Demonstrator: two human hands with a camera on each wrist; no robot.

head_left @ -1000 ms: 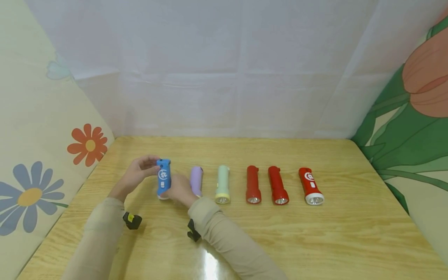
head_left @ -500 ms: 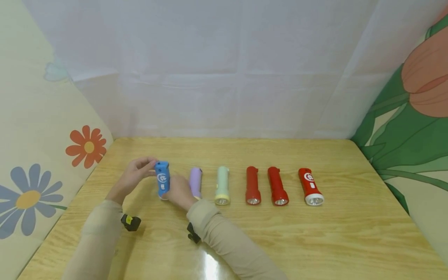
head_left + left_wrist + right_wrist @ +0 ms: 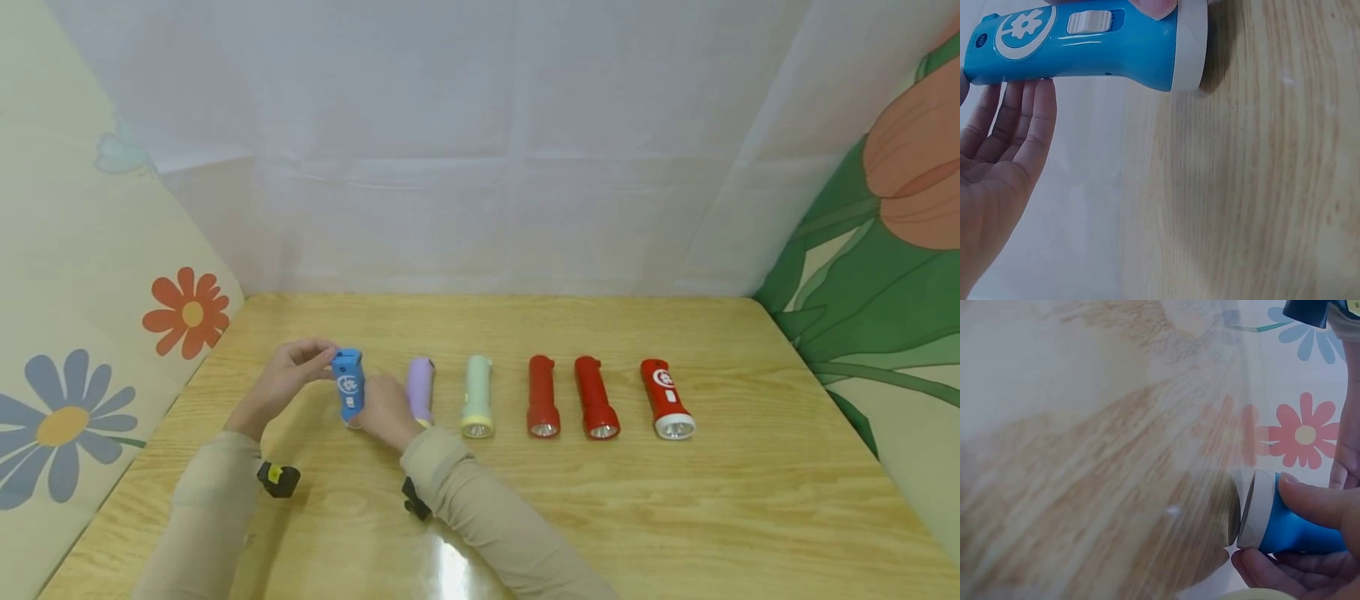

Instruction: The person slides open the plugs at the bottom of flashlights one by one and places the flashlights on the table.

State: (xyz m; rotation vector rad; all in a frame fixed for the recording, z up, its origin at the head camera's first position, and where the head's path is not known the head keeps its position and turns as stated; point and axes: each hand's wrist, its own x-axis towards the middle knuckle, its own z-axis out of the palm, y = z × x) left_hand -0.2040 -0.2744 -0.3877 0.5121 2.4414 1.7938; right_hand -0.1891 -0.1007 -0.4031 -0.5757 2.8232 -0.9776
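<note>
A blue flashlight (image 3: pixel 349 387) with a white head and a white flower mark stands nearly upright, head down, at the left of the table. My left hand (image 3: pixel 292 373) pinches its tail end, the fingers reaching behind it in the left wrist view. Lower down, my right hand (image 3: pixel 386 411) grips it near the white head (image 3: pixel 1257 511), thumb on one side and fingers on the other. The white rim is very close to the tabletop; whether it touches is hard to tell. Just right of this hand lies a purple flashlight (image 3: pixel 420 388), its front end partly hidden.
Further right lie a mint-green flashlight (image 3: pixel 477 396), two red flashlights (image 3: pixel 543 396) and a red one with a white head (image 3: pixel 666 398), in a row on the wooden table (image 3: pixel 720 517). A white cloth (image 3: pixel 480 167) hangs behind; flowered panels flank the sides.
The blue flashlight has tipped more upright, its tail end coming slightly down and nearer. Both hands have shifted slightly with it, still holding it. The other flashlights stay in place.
</note>
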